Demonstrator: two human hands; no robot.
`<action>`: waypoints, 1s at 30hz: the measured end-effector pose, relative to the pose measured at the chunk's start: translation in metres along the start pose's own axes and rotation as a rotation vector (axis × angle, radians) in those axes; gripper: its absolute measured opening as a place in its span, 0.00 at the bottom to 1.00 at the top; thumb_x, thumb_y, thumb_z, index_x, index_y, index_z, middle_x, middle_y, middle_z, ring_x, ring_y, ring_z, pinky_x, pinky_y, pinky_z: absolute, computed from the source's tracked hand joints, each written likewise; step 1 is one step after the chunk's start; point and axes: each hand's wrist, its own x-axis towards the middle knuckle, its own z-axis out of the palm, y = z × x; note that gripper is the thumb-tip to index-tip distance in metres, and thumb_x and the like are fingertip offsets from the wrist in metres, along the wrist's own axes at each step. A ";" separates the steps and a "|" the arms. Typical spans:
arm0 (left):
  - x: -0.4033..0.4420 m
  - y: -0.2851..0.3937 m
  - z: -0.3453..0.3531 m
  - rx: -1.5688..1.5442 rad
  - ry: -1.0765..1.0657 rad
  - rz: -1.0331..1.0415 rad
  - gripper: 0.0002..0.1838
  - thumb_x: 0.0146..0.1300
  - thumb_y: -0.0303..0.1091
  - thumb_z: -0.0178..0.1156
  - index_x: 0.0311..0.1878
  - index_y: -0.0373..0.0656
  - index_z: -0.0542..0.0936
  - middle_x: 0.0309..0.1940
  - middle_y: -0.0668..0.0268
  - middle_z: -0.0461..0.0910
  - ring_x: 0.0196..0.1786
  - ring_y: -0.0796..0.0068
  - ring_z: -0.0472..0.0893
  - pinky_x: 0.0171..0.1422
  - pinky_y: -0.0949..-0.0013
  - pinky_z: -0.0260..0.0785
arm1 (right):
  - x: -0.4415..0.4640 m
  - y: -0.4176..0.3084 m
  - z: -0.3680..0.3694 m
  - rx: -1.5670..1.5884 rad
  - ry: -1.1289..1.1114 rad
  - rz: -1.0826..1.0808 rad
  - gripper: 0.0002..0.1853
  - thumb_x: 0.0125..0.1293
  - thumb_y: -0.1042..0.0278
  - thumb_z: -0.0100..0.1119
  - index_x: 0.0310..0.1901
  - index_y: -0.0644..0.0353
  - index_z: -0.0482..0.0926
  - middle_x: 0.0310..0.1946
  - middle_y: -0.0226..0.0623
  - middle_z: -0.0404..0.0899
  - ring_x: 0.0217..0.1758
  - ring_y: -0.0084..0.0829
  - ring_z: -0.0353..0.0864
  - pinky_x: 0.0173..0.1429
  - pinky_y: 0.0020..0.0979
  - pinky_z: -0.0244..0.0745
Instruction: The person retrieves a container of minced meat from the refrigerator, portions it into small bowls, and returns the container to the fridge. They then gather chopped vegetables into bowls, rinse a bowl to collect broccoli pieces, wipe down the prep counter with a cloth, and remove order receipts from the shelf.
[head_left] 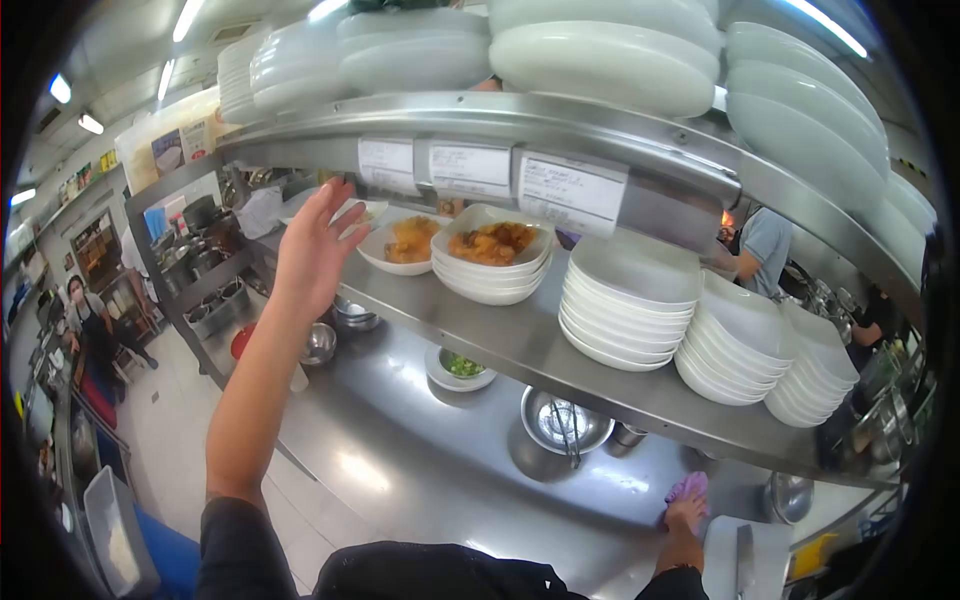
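My left hand (318, 245) is raised in front of the steel shelf (480, 335), its fingers stretched out and holding nothing. Just right of it stands a white bowl (375, 262) with orange-brown food. Beside that, more of this food fills the top bowl (493, 272) of a stack of white bowls. Low on the right, my right hand (685, 515) grips a purple cloth (690, 487) against the steel counter (400, 440). A metal bowl (567, 442) with tongs (570, 432) lies left of the cloth.
White dish stacks (632, 300) line the shelf's right side; larger plates (605, 60) sit overhead. Paper tickets (570, 192) hang from the upper rail. Under the shelf is a bowl of chopped greens (462, 365). A person (95, 315) stands far left; another (765, 245) is behind the shelf.
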 end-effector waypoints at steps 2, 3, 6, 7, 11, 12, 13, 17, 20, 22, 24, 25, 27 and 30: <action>0.009 0.001 0.014 -0.049 -0.032 -0.016 0.23 0.71 0.43 0.57 0.63 0.40 0.71 0.62 0.60 0.72 0.62 0.65 0.72 0.65 0.61 0.67 | -0.004 0.013 0.009 0.042 0.083 0.043 0.37 0.74 0.44 0.41 0.79 0.45 0.45 0.79 0.47 0.42 0.81 0.50 0.40 0.79 0.56 0.38; 0.012 -0.002 0.018 -0.109 -0.049 -0.042 0.20 0.71 0.41 0.57 0.60 0.40 0.73 0.59 0.61 0.74 0.60 0.67 0.74 0.64 0.62 0.68 | -0.012 0.019 0.010 0.062 0.128 0.039 0.35 0.74 0.44 0.41 0.78 0.45 0.47 0.79 0.48 0.44 0.81 0.49 0.41 0.79 0.55 0.39; 0.024 -0.014 0.011 -0.276 -0.211 -0.116 0.14 0.71 0.35 0.58 0.55 0.40 0.74 0.53 0.65 0.77 0.54 0.71 0.77 0.62 0.68 0.70 | -0.048 0.037 0.009 0.096 0.200 0.030 0.34 0.74 0.46 0.42 0.78 0.46 0.50 0.78 0.49 0.46 0.80 0.51 0.45 0.79 0.54 0.40; 0.020 -0.016 0.008 -0.278 -0.219 -0.137 0.14 0.71 0.35 0.58 0.55 0.40 0.74 0.53 0.65 0.77 0.54 0.71 0.77 0.62 0.68 0.70 | -0.061 0.046 0.013 0.122 0.240 0.018 0.34 0.74 0.47 0.43 0.78 0.46 0.51 0.78 0.49 0.48 0.79 0.52 0.47 0.79 0.53 0.40; -0.034 -0.035 0.005 -0.157 -0.163 -0.048 0.12 0.70 0.27 0.56 0.54 0.41 0.74 0.53 0.63 0.78 0.54 0.75 0.78 0.61 0.67 0.69 | -0.132 0.102 0.065 0.067 0.400 0.056 0.32 0.72 0.52 0.45 0.75 0.53 0.56 0.76 0.53 0.52 0.78 0.54 0.51 0.78 0.54 0.42; -0.049 -0.041 0.002 -0.251 -0.198 -0.031 0.12 0.69 0.27 0.56 0.55 0.41 0.73 0.53 0.64 0.79 0.52 0.76 0.78 0.59 0.68 0.71 | -0.160 0.117 0.081 0.088 0.453 0.081 0.31 0.70 0.56 0.46 0.73 0.57 0.59 0.74 0.56 0.55 0.77 0.56 0.52 0.78 0.55 0.42; -0.054 -0.046 0.003 -0.347 -0.225 -0.013 0.13 0.69 0.26 0.56 0.55 0.40 0.73 0.53 0.65 0.79 0.51 0.76 0.79 0.56 0.69 0.72 | -0.183 0.127 0.092 0.104 0.510 0.100 0.31 0.67 0.61 0.48 0.71 0.61 0.62 0.72 0.58 0.58 0.75 0.57 0.54 0.78 0.55 0.43; -0.060 -0.048 0.051 -0.383 -0.200 -0.083 0.12 0.69 0.25 0.56 0.54 0.40 0.73 0.49 0.66 0.80 0.48 0.78 0.79 0.48 0.72 0.72 | -0.277 0.130 0.083 0.166 0.579 0.128 0.30 0.60 0.69 0.51 0.66 0.67 0.66 0.68 0.62 0.61 0.73 0.60 0.56 0.78 0.55 0.45; -0.046 -0.058 0.062 -0.407 -0.224 -0.097 0.11 0.68 0.26 0.57 0.52 0.41 0.73 0.47 0.65 0.80 0.46 0.79 0.79 0.46 0.73 0.71 | -0.291 0.132 0.088 0.305 0.625 0.040 0.31 0.55 0.76 0.54 0.64 0.70 0.69 0.67 0.64 0.62 0.72 0.63 0.58 0.77 0.55 0.47; -0.038 -0.060 0.072 -0.462 -0.171 -0.059 0.10 0.67 0.26 0.59 0.49 0.41 0.71 0.47 0.65 0.80 0.45 0.78 0.78 0.45 0.72 0.70 | -0.293 0.125 0.082 0.312 0.641 0.086 0.30 0.56 0.77 0.53 0.63 0.70 0.70 0.66 0.64 0.64 0.71 0.63 0.59 0.76 0.54 0.51; -0.032 -0.053 0.089 -0.493 -0.169 -0.033 0.10 0.67 0.27 0.59 0.49 0.42 0.71 0.47 0.64 0.80 0.45 0.77 0.78 0.46 0.71 0.70 | -0.291 0.117 0.083 0.327 0.671 0.138 0.28 0.56 0.77 0.53 0.62 0.70 0.72 0.65 0.64 0.64 0.70 0.62 0.60 0.74 0.53 0.54; -0.029 -0.050 0.097 -0.510 -0.152 0.010 0.11 0.67 0.27 0.60 0.49 0.42 0.70 0.47 0.64 0.79 0.45 0.76 0.78 0.48 0.71 0.71 | -0.291 0.115 0.083 0.321 0.679 0.153 0.28 0.56 0.77 0.53 0.62 0.70 0.72 0.65 0.64 0.64 0.70 0.62 0.60 0.74 0.53 0.54; -0.026 -0.047 0.109 -0.553 -0.102 0.016 0.13 0.66 0.27 0.60 0.51 0.41 0.70 0.48 0.63 0.79 0.46 0.74 0.78 0.48 0.71 0.71 | -0.295 0.099 0.074 0.294 0.624 0.173 0.28 0.55 0.76 0.55 0.61 0.70 0.72 0.65 0.65 0.64 0.70 0.62 0.60 0.74 0.55 0.53; -0.027 -0.044 0.109 -0.638 -0.145 -0.061 0.15 0.67 0.27 0.60 0.54 0.40 0.70 0.48 0.63 0.79 0.46 0.74 0.79 0.47 0.71 0.72 | -0.301 0.071 0.082 0.270 0.586 0.026 0.29 0.56 0.70 0.58 0.61 0.68 0.72 0.66 0.67 0.62 0.70 0.64 0.59 0.75 0.57 0.51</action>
